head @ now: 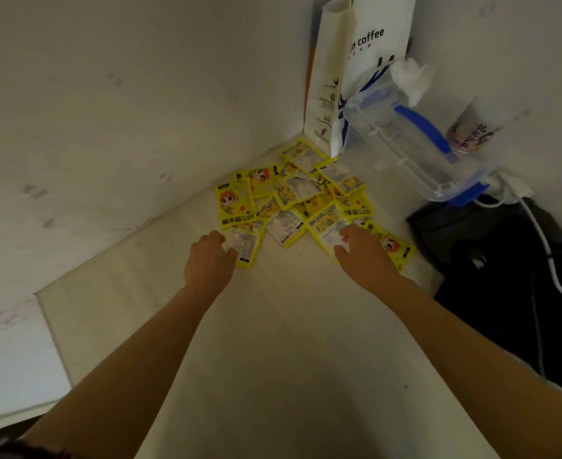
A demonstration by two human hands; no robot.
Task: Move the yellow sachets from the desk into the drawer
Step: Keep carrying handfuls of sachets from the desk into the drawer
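Where hands [211,251] meet, sachets [292,193].

You have just one view, from the camera on your head, looking forward and steeply down over your forearms toward the desk [273,326] and the corner where two walls meet. The wide-angle lens bends the desk edges and walls. It sits close, with both arms entering from the bottom edge.

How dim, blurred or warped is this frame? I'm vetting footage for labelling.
Head view: dim and soft, walls bowed by the wide lens; sachets readable, left hand and right hand fairly sharp, clear container smeared, dark heap underexposed.
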